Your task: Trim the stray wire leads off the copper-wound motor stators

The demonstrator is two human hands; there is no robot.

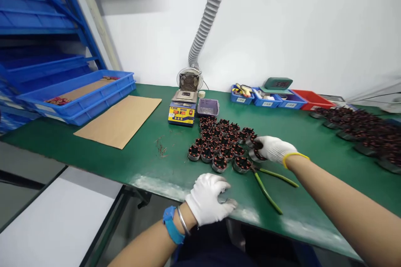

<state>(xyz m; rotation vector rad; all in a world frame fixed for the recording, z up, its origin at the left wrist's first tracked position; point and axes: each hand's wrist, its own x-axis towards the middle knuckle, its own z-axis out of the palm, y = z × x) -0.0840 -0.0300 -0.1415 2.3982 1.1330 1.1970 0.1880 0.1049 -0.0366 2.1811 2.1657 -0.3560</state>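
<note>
My right hand (274, 149), in a white glove, has its fingers wrapped around a copper-wound motor stator (257, 155) at the right side of a cluster of stators (226, 142). Part of the held stator is hidden by the fingers. Just in front of it lie cutting pliers (266, 183) with green handles spread apart, their jaws against a stator (242, 164). My left hand (209, 200), also gloved in white, rests at the table's front edge. Its thumb and fingers are apart and curved, with nothing between them.
A yellow-and-blue solder pot (181, 114) stands behind the cluster, beside a grey-purple tray (208, 107). Wire scraps (161, 148) and a cardboard sheet (120, 121) lie left, near a large blue tray (81, 91). Small bins (266, 99) line the back; more stators (366, 133) sit right.
</note>
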